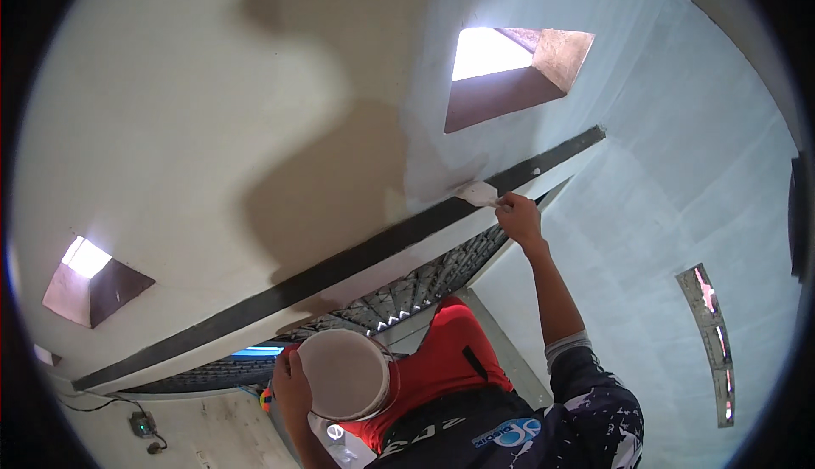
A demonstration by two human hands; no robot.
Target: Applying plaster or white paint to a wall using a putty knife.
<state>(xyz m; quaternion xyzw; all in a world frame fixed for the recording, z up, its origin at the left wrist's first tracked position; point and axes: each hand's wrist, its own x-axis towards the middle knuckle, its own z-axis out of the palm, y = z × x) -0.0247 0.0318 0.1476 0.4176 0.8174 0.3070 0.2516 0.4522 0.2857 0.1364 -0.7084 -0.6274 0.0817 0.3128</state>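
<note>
My right hand (518, 217) is closed round the handle of a wide paintbrush (478, 193) coated in white. The brush head touches the wall (356, 172) just above a dark grey ledge (356, 267). Low at my left side, my left hand (293, 382) grips a round bucket (386, 393) by its rim. Pale, smooth paint (344, 374) shows inside the bucket, and a thin wire handle hangs at its right side. Around the brush and to its right the wall looks whitish; farther left it is cream, with a shadow across it.
Two slanted window openings (519, 78) pierce the wall, the second one (98, 278) far left. Below the ledge runs a gap with dark, ribbed material (407, 286). A small electrical box with a cable (142, 422) is at lower left. A slotted opening (713, 342) cuts the right wall.
</note>
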